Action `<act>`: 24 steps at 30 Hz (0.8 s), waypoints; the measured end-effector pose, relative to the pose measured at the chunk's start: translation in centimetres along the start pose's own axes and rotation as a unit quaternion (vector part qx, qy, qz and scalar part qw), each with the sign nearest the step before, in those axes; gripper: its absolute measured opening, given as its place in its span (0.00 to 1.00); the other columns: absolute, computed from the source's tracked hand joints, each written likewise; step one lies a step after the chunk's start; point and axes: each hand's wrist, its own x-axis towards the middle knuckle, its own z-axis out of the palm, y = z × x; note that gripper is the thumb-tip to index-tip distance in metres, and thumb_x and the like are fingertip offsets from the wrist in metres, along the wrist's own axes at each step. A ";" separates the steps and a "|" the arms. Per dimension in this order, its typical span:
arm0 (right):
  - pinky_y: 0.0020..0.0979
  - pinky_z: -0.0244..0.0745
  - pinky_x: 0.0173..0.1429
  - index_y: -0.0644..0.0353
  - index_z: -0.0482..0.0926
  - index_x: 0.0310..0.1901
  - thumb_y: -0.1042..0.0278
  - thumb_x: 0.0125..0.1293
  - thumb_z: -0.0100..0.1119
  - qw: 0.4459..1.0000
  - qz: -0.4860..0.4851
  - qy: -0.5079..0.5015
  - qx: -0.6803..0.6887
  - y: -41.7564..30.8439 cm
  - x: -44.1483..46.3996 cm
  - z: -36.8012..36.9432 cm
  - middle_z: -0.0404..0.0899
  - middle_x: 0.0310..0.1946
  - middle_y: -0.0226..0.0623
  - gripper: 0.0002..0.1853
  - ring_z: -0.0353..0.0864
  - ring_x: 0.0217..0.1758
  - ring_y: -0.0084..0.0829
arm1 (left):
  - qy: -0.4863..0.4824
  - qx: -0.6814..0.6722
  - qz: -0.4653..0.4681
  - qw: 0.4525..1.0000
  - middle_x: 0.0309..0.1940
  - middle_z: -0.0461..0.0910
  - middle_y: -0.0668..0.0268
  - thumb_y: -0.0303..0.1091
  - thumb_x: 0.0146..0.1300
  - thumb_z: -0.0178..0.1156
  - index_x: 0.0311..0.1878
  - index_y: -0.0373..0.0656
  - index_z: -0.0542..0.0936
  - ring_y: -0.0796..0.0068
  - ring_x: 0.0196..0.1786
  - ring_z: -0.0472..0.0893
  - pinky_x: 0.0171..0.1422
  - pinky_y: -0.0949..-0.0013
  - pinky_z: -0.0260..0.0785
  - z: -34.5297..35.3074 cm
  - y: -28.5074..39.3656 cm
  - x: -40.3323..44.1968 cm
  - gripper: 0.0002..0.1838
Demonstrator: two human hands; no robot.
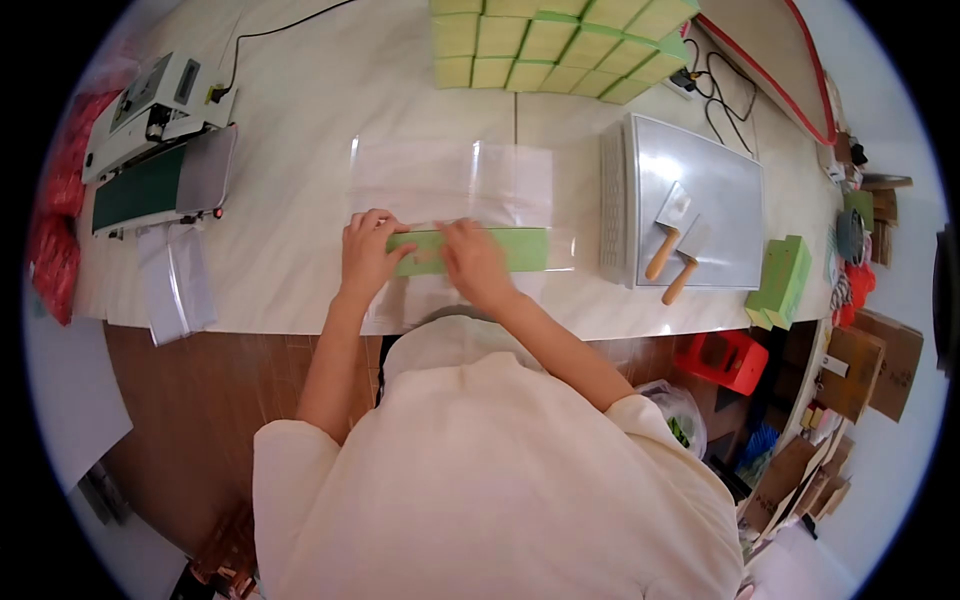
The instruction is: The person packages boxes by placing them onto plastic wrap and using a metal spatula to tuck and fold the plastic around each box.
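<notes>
A long green box lies crosswise on the pale table, in front of my body. Clear plastic film spreads flat behind it and shows around its edges. My left hand is at the box's left end, thumb and fingers bent around the corner and closed on it. On the upper side of the box, left of its middle, rests my right hand; its fingers are smeared by motion, so their shape is unclear.
A sealing machine stands at the left, with plastic sleeves near the table edge. Stacked green boxes are at the back. Right of me, a metal-topped unit bears two trowels; green boxes stand beyond it.
</notes>
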 end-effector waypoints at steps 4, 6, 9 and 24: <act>0.45 0.71 0.49 0.59 0.76 0.49 0.74 0.57 0.61 0.969 0.085 0.190 -0.132 4.0 -0.6 -8.6 0.75 0.40 0.43 0.16 0.75 0.44 0.45 | 0.008 -0.002 -0.023 1.000 0.44 0.77 0.71 0.35 0.49 0.73 0.39 0.50 0.85 0.63 0.53 0.72 0.56 0.58 0.63 0.7 -0.2 0.1 0.12; 0.44 0.72 0.48 0.58 0.77 0.48 0.73 0.58 0.61 0.924 0.095 0.234 -0.287 6.3 -2.4 -13.6 0.76 0.40 0.44 0.14 0.75 0.44 0.45 | 0.012 -0.010 -0.027 1.000 0.44 0.78 0.71 0.35 0.49 0.73 0.39 0.50 0.85 0.63 0.53 0.72 0.57 0.58 0.63 0.8 0.1 0.0 0.12; 0.43 0.72 0.48 0.57 0.78 0.47 0.69 0.59 0.64 0.876 0.194 0.246 -0.367 8.9 -5.3 -17.8 0.76 0.39 0.42 0.14 0.75 0.44 0.45 | 0.020 -0.017 -0.030 0.999 0.43 0.78 0.71 0.34 0.49 0.72 0.39 0.50 0.85 0.64 0.53 0.72 0.57 0.58 0.63 1.2 -0.2 0.0 0.12; 0.49 0.75 0.43 0.59 0.71 0.55 0.57 0.74 0.48 0.866 0.368 0.175 -0.290 12.7 -6.9 -17.8 0.83 0.37 0.49 0.16 0.82 0.40 0.55 | 0.065 -0.042 -0.043 0.996 0.42 0.77 0.70 0.32 0.49 0.72 0.38 0.50 0.85 0.64 0.52 0.72 0.56 0.58 0.62 1.9 -0.8 -0.8 0.11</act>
